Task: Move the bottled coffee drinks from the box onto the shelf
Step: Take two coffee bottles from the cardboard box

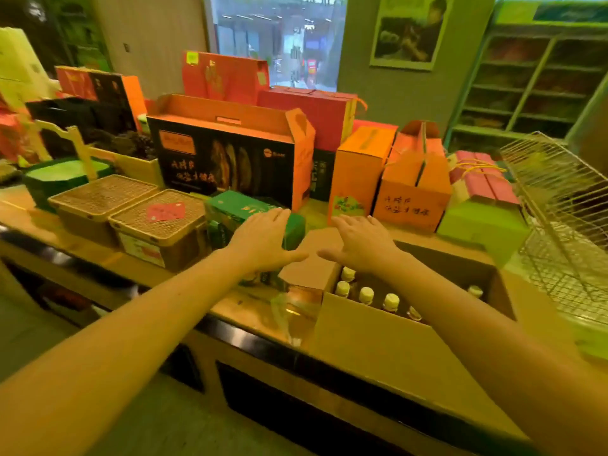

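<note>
Head view of a shop counter (98,255), with all places given relative to the open cardboard box (378,343) at its near edge. The bottled coffee drinks (366,295) stand upright inside the box, with a row of pale caps visible along its left side and one more cap near its right wall. The left hand (263,238) is stretched out flat, palm down, fingers straight and slightly spread, just left of the box and over the near end of a green carton (237,205); it holds nothing, and whether it touches the carton cannot be told. The right hand (362,241) is likewise flat and spread, palm down, above the box's far left corner and raised flap (312,261), and grips nothing. Crumpled clear wrap (299,311) lies against the box's left wall. Two lidded woven baskets (161,222) sit further left of the box. Behind the box stand a large black-and-orange gift box (227,153) and orange cartons (414,189). A wire rack (559,199) lies to the right of the box, and a shelf unit (533,83) stands far behind and to the right, its contents blurred
</note>
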`<action>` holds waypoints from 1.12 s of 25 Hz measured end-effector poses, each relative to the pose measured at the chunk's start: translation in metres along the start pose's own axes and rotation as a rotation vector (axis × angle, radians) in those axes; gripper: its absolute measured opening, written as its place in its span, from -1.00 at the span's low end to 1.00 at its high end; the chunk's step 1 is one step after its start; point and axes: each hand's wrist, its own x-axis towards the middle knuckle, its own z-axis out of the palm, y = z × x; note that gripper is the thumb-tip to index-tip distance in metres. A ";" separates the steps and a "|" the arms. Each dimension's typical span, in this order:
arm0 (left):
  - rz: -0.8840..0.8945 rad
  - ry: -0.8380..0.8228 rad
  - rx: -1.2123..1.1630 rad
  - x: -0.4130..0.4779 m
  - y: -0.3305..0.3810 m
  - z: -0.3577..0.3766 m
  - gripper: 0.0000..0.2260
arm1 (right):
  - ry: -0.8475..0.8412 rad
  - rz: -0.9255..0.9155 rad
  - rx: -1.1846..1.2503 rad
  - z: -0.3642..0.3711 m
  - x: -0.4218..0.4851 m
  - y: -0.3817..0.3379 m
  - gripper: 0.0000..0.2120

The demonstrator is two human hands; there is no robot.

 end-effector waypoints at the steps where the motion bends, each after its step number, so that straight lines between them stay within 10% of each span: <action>1: 0.043 -0.022 -0.009 0.020 0.016 0.009 -0.20 | -0.013 0.047 -0.013 0.006 -0.001 0.024 -0.23; 16: 0.558 -0.394 -0.030 0.189 0.130 0.163 -0.18 | -0.270 0.401 0.197 0.129 -0.022 0.189 -0.30; 28: 0.051 -0.568 -0.451 0.165 0.099 0.257 -0.24 | -0.362 0.412 0.917 0.221 -0.024 0.169 -0.23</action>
